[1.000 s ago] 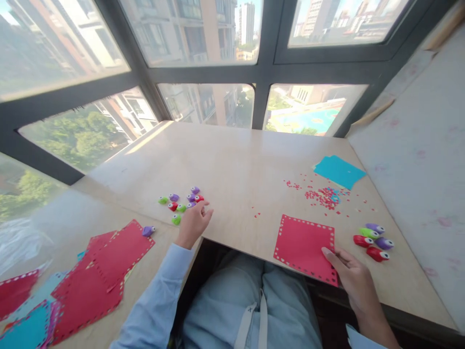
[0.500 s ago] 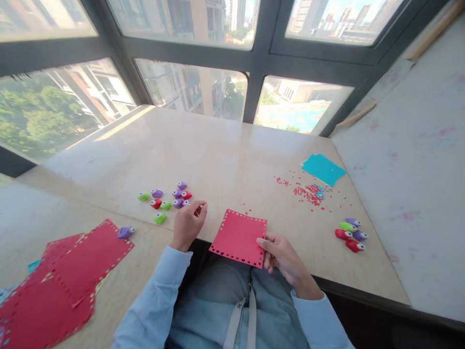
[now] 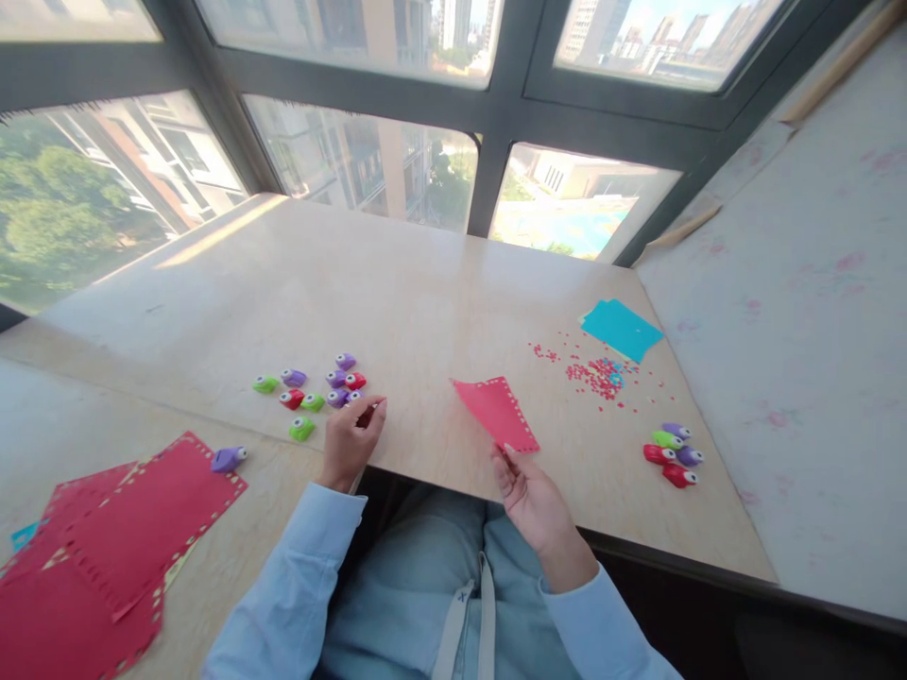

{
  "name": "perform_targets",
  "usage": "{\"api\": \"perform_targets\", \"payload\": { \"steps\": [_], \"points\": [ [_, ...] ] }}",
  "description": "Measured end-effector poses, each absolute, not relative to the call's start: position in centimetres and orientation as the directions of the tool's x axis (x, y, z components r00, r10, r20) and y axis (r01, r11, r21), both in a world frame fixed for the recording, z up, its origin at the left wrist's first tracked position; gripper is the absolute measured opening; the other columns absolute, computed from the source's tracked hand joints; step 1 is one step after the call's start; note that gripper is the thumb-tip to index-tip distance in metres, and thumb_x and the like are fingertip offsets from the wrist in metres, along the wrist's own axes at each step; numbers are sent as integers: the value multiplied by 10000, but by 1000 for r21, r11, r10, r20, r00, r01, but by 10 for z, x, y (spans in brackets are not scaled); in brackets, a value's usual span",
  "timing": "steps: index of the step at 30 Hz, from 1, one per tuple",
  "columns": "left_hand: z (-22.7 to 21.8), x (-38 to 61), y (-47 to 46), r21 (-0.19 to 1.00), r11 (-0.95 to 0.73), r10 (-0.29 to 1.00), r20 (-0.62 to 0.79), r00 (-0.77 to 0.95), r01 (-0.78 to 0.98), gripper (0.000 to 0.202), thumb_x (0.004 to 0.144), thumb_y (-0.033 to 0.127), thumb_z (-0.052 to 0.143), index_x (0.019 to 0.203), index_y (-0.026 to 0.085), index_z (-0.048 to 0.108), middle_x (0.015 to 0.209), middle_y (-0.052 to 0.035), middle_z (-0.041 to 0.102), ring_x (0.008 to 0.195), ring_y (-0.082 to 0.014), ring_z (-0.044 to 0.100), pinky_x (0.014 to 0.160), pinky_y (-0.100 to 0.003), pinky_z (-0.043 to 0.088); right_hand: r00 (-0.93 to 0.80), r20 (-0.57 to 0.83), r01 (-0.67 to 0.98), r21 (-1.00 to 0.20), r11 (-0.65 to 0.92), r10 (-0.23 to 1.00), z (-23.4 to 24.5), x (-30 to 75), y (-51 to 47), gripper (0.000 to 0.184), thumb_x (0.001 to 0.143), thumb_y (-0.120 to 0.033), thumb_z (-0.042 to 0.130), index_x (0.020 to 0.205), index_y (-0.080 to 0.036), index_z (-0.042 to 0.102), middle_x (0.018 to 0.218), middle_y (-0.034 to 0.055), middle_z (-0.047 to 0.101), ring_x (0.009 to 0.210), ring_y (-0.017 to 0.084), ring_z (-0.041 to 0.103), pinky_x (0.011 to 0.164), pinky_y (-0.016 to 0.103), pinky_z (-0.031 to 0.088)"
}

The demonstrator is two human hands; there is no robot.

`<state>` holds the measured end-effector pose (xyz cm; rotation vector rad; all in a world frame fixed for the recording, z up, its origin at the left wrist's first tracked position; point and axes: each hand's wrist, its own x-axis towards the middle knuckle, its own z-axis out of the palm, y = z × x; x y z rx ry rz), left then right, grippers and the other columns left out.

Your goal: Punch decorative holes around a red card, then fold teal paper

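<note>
Over a pale tabletop point(image 3: 411, 302), the right hand point(image 3: 539, 505) is pinching, newly tilting, reorienting a red hole-edged paper sheet point(image 3: 502, 416); the left hand point(image 3: 350, 442) is curling, contents unclear.

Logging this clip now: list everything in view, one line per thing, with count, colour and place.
Bent sheet: one, red, in the right hand
Left sheets: at least three, red, left desk
Blue edge: one, beside the left sheets
Left punches: about ten, purple, red, green, near the left hand
Single punch: one, purple, by the left sheets' corner
Right punches: five, two purple, two red, one green, right desk
Paper bits: many, mostly red, some blue, right desk
Blue sheets: small stack, far right
Desk: pale wood
Window frame: dark grey, behind
Wall: whitish, pink-patterned, right
Trousers: grey-blue, below
Sleeves: two, light blue
Left hand: one, contents unclear
Right hand: one, holding the bent sheet
</note>
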<state>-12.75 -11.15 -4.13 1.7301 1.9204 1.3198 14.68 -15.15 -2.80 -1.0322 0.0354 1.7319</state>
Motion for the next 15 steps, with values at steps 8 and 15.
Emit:
{"api": "perform_targets", "payload": {
  "steps": [8,15],
  "points": [
    [-39,-127,-111,714,-144,862,431,-268,685,232,859,332,613,860,148,754,647,-5,689,534,-113,580,556,-224,463,40,-619,-807,-483,-340,785,-24,182,-127,156,720,-44,786,759,-160,690,687,12,748,592,118,715,560,154,617],
    [-41,-127,-117,751,-90,803,443,-399,654,245,858,353,624,892,142,745,627,3,652,536,-113,552,556,-229,446,-170,-564,-614,-581,-534,808,-24,170,-137,282,614,-242,917,742,-148,684,594,-3,702,480,120,657,457,189,573]
  ]
}}
